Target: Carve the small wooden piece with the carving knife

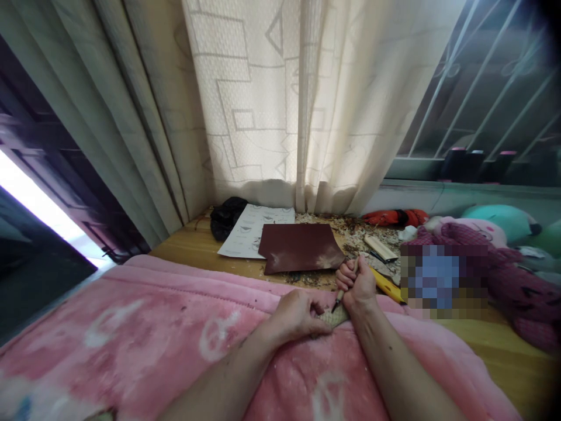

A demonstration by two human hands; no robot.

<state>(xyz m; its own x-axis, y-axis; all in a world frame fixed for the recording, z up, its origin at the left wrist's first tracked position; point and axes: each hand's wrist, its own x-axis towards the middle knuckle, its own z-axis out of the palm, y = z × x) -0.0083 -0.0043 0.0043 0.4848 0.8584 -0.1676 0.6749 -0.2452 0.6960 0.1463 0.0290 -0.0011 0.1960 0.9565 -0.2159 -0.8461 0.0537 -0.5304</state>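
Wooden tool (340, 296) | clenched in right grip (360, 282) | points down-left | left grip (294, 314) pinches piece (333, 318)

held piece (335, 317): pale, crosshatched | blanket (162, 333): pink, white motifs | sheet (301, 247): maroon

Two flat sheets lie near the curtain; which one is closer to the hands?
The dark reddish-brown sheet: it lies just beyond the right hand and overlaps the white printed sheet, which sits farther left.
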